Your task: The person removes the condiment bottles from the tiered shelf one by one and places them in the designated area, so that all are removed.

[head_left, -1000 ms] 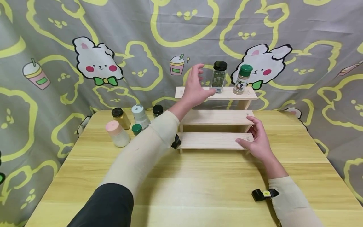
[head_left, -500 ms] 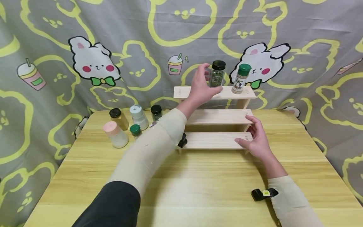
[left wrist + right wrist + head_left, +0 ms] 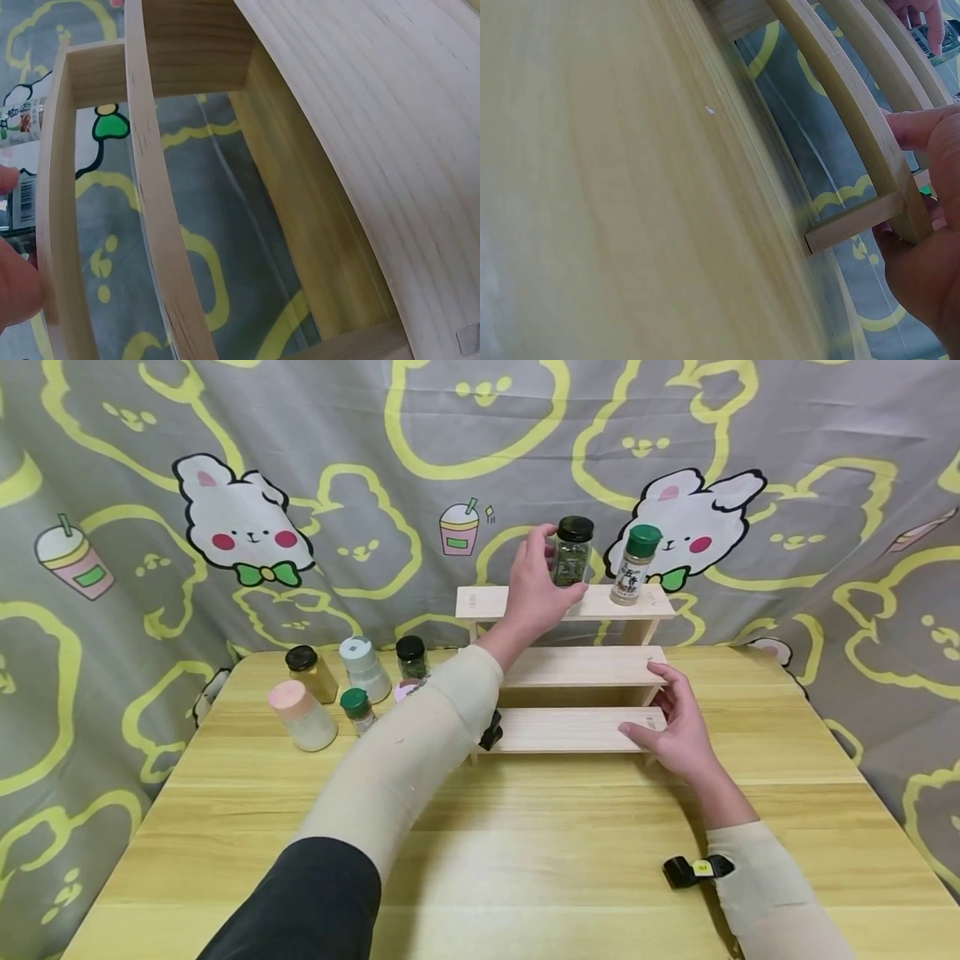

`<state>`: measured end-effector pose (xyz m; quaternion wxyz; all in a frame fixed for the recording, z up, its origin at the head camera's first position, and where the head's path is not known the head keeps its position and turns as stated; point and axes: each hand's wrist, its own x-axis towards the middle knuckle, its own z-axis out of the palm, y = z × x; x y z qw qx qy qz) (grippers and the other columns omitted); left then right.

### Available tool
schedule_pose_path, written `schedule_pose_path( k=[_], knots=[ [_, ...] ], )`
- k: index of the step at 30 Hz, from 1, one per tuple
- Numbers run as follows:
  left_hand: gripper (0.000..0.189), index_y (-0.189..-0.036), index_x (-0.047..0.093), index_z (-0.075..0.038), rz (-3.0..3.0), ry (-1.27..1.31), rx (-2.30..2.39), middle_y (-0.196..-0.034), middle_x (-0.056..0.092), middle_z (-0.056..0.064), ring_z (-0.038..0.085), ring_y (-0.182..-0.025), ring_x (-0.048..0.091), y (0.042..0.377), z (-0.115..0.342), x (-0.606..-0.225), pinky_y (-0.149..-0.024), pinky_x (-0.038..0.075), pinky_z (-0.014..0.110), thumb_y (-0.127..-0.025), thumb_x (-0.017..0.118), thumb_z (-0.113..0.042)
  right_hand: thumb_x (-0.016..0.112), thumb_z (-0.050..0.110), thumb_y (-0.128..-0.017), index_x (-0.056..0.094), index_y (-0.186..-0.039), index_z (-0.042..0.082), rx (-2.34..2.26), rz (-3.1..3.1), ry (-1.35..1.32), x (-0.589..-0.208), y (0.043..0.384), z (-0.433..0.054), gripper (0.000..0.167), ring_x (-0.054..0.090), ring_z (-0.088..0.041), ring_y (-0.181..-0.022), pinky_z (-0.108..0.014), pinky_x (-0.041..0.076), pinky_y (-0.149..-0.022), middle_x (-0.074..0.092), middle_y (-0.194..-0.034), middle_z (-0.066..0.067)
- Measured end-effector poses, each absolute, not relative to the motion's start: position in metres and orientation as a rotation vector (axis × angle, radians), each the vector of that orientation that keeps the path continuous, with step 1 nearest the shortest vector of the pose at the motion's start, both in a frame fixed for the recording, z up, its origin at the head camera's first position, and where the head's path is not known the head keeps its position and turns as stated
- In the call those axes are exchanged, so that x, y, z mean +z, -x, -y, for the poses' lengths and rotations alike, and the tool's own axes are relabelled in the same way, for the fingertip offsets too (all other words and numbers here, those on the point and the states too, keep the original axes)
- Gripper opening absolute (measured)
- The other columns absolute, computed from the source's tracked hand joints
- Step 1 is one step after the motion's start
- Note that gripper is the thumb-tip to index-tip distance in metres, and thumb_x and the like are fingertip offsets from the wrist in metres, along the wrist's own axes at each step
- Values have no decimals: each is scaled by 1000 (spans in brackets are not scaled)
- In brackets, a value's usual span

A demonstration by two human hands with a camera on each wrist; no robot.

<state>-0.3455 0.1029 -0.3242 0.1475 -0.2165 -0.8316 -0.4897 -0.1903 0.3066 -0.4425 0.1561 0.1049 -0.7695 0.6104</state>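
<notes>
A three-tier wooden rack [image 3: 573,731] stands on the table. My left hand [image 3: 536,589] is at its top tier, thumb in front of and fingers beside a black-capped glass spice jar [image 3: 572,560] of dark green flakes, gripping it. The thumb hides the jar's base. In the left wrist view, the jar's barcode label [image 3: 25,201] shows near the fingers at the left edge. Right of it stands a green-capped spice bottle [image 3: 633,568]. My right hand [image 3: 682,727] holds the rack's right end, thumb on the lowest tier and fingers by the middle one.
On the table's left stand a pink-capped shaker [image 3: 303,718], a black-capped yellow jar [image 3: 311,672], a pale blue-topped shaker [image 3: 365,668], a small green-capped bottle [image 3: 357,710] and a black-capped jar [image 3: 412,657]. A patterned curtain [image 3: 360,410] hangs behind.
My left hand has moved right to the black-capped jar and closed around it. The right hand keeps its hold on the rack. The head view has shifted slightly.
</notes>
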Motion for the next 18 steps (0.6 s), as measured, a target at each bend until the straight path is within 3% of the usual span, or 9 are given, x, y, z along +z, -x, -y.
schedule_pose_path(
  k=[18],
  knots=[
    [81,-145,34,-10,2414,611,-1309,-123,49,6,16,-108,49,346,-105,-326,-87,43,23,-81,83,-19,73,-28,-69,32,-147,-6,1742,2192,-309,-441,190,-307,91,52,-29,-110,-26,48,-88,46,-135,-17]
  ],
)
